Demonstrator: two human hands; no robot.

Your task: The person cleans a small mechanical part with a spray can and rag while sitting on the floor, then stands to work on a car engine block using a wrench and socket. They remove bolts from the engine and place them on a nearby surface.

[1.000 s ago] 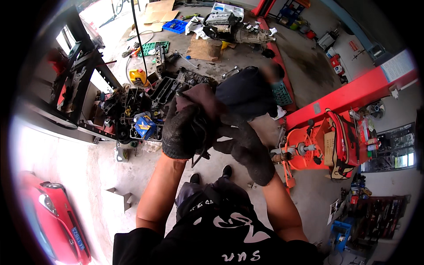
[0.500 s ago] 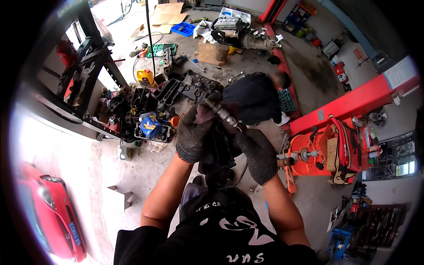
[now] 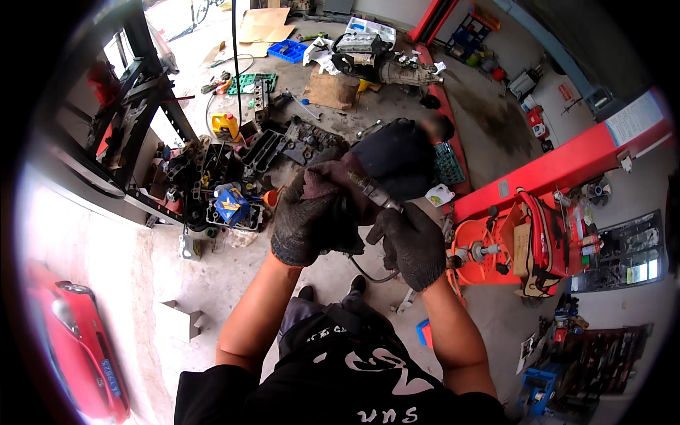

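Observation:
In front of my body I hold a metal, cylindrical tool-like part (image 3: 374,190), tilted down to the right, with a narrower tip. My left hand (image 3: 297,223), in a dark knitted glove, is closed on a dark reddish rag (image 3: 329,176) that lies against the part's upper end. My right hand (image 3: 411,244), gloved alike, has its fingers closed at the part's lower tip. Dark material hangs below my left hand; I cannot make out what it is.
A co-worker (image 3: 393,159) in dark clothes crouches just beyond my hands. Engine parts (image 3: 308,139), a yellow jug (image 3: 225,127) and a blue box (image 3: 230,205) lie left. A red lift arm (image 3: 552,170) and tool bag (image 3: 544,241) stand right. A black hose (image 3: 368,275) curves below my hands.
The part has shifted right and slightly down relative to my left hand. More of the rag shows around its upper end. The whole view has shifted a little.

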